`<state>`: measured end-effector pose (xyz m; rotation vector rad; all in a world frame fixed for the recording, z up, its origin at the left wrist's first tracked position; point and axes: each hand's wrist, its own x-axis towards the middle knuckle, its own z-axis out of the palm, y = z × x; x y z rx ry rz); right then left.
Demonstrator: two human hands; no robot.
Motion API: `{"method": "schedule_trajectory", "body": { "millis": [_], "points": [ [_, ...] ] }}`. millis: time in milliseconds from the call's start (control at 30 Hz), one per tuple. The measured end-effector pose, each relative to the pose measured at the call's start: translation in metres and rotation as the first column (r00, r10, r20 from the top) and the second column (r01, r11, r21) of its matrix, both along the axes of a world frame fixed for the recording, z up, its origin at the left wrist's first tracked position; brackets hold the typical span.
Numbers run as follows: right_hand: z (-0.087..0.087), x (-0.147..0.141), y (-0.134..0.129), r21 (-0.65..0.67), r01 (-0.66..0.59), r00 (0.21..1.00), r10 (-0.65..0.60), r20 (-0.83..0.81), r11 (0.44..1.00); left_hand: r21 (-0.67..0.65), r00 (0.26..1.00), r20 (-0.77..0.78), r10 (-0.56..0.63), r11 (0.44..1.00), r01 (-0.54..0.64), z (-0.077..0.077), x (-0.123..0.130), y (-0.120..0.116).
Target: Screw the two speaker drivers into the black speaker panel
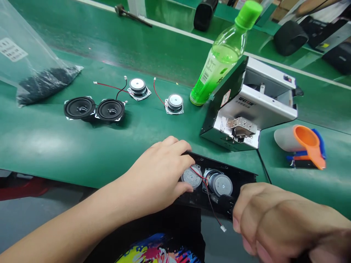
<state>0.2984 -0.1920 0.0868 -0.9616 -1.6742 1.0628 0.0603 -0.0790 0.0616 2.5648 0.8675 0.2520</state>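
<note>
A black speaker housing [244, 176] lies at the bench's front edge with two speaker drivers inside, magnets up. My left hand [164, 171] is closed around the left speaker driver [192, 178], thumb on the near side and fingers at the far side. Beside it, the right speaker driver [222, 185] appears tilted. A red and black wire [210, 195] runs over both and hangs toward me, ending in a white plug [223, 228]. My right hand [263, 215] is a fist at the housing's right end; a black part shows at its left, and what it grips is mostly hidden.
Loose speaker drivers [110, 109] lie behind on the green bench [148, 128]. A green bottle [216, 62] stands beside a WEIXIN machine [246, 106]. An orange-handled tape dispenser [304, 140] sits right; a bag of black parts [46, 82] lies left.
</note>
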Motion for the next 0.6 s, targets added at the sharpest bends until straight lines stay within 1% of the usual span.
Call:
{"method": "schedule_trajectory", "body": {
  "millis": [33, 133, 167, 233, 267, 300, 367, 433, 600],
  "points": [
    [0.001, -0.005, 0.001, 0.012, 0.012, 0.999, -0.012, -0.033, 1.000, 0.001, 1.000, -0.002, -0.002, 1.000, 0.002, 0.000, 0.000, 0.000],
    [0.002, -0.019, 0.001, 0.050, 0.118, 0.988, -0.112, -0.107, 0.992, 0.006, 1.000, -0.019, -0.008, 1.000, 0.008, 0.002, -0.001, -0.001],
    [0.002, -0.021, 0.001, 0.035, 0.118, 0.990, -0.115, -0.085, 0.992, 0.008, 1.000, -0.024, -0.011, 1.000, 0.011, 0.003, -0.001, -0.001],
    [0.004, -0.022, 0.000, -0.020, 0.063, 0.998, -0.063, -0.004, 0.998, 0.012, 0.999, -0.038, -0.016, 1.000, 0.016, 0.005, 0.000, -0.002],
    [0.005, -0.022, 0.000, -0.022, 0.045, 0.999, -0.045, 0.005, 0.999, 0.013, 0.999, -0.043, -0.020, 1.000, 0.020, 0.005, 0.000, -0.002],
    [0.005, -0.021, 0.000, -0.006, 0.044, 0.999, -0.044, -0.009, 0.999, 0.010, 0.999, -0.049, -0.021, 1.000, 0.021, 0.006, 0.000, -0.002],
    [0.004, -0.021, -0.001, 0.077, 0.058, 0.994, -0.051, -0.093, 0.995, 0.001, 0.998, -0.058, -0.023, 1.000, 0.023, 0.006, 0.000, -0.002],
    [0.002, -0.024, -0.004, 0.150, 0.100, 0.982, -0.073, -0.176, 0.984, 0.000, 0.998, -0.063, -0.025, 1.000, 0.025, 0.006, 0.000, -0.002],
    [0.000, -0.034, -0.010, 0.169, 0.265, 0.946, -0.222, -0.237, 0.949, 0.030, 0.998, -0.061, -0.021, 0.999, 0.023, 0.005, 0.001, -0.006]
  ]
}}
